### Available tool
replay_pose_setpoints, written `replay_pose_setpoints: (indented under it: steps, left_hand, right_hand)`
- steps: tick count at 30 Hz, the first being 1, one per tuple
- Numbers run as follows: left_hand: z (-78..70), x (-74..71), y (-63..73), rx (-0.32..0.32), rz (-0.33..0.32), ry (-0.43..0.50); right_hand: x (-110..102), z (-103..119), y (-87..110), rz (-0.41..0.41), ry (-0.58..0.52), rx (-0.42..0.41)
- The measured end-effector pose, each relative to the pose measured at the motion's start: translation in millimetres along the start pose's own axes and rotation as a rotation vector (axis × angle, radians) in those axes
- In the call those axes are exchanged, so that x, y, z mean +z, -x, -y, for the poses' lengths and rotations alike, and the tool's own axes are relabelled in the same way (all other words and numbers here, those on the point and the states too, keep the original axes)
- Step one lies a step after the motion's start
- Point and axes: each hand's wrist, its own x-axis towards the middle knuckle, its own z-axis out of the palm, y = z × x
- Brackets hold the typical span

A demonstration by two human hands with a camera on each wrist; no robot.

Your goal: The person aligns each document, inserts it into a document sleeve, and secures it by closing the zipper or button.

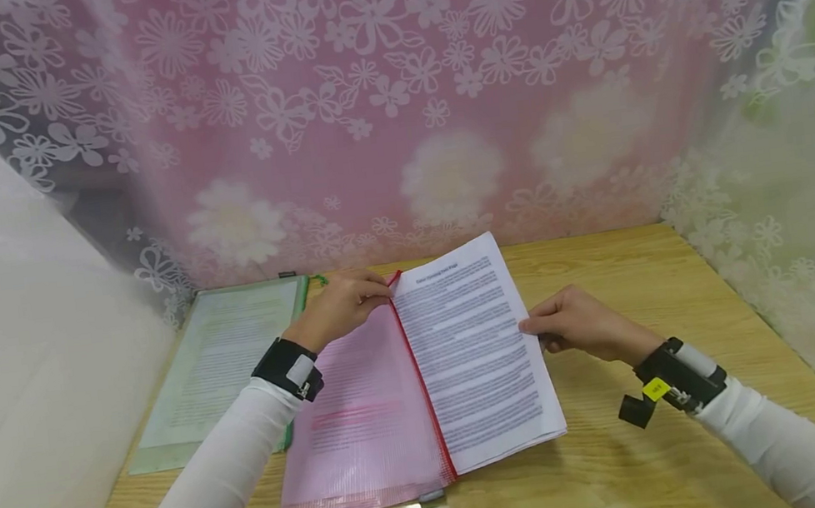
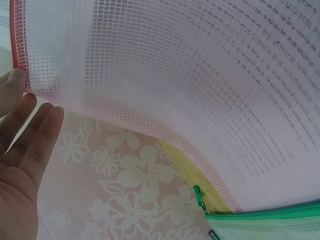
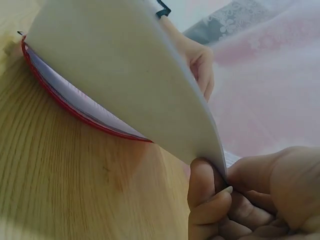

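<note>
A pink mesh zipper pouch (image 1: 369, 443) with a red zipper edge lies in the middle of the table, its opening toward the right. Printed sheets (image 1: 476, 363) stick out past the red edge, with more printed paper showing through the mesh. With thumb and fingers, my left hand (image 1: 348, 301) pinches the pouch's far corner by the zipper; the left wrist view shows the thumb on the red edge (image 2: 15, 45). My right hand (image 1: 585, 324) pinches the sheets at their right edge. From the right wrist, the blank back of the stack (image 3: 120, 75) rises out of the bowed opening.
A green-edged mesh pouch (image 1: 217, 368) holding printed paper lies at the left, partly beneath the left arm. The wooden table (image 1: 628, 463) meets a pink flowered curtain (image 1: 392, 121) at the back, and pale sheeting (image 1: 807, 183) hangs at both sides.
</note>
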Motion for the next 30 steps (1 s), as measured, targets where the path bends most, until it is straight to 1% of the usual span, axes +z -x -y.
replay_pose_setpoints:
  steps: [5, 8, 15, 23, 30]
  left_hand:
    - [-1.1, 0.9, -0.5, 0.01, -0.015, -0.013]
    - [-1.0, 2.1, -0.4, 0.004, -0.014, -0.013]
    - [-2.3, 3.1, -1.0, -0.025, 0.005, -0.016]
    - [-2.7, 3.7, -1.4, -0.027, 0.013, -0.031]
    - [-2.4, 4.1, -1.6, -0.044, 0.026, -0.026]
  right_hand:
    - [6.6, 2.1, -2.1, -0.011, -0.036, -0.004]
    - [11.1, 0.2, -3.7, -0.019, -0.056, 0.005]
    - [17.9, -2.1, -5.0, -0.009, -0.056, -0.006]
    - [21.8, -2.0, -8.1, -0.006, -0.051, 0.003]
    - [27.0, -3.2, -12.1, -0.008, -0.049, 0.0]
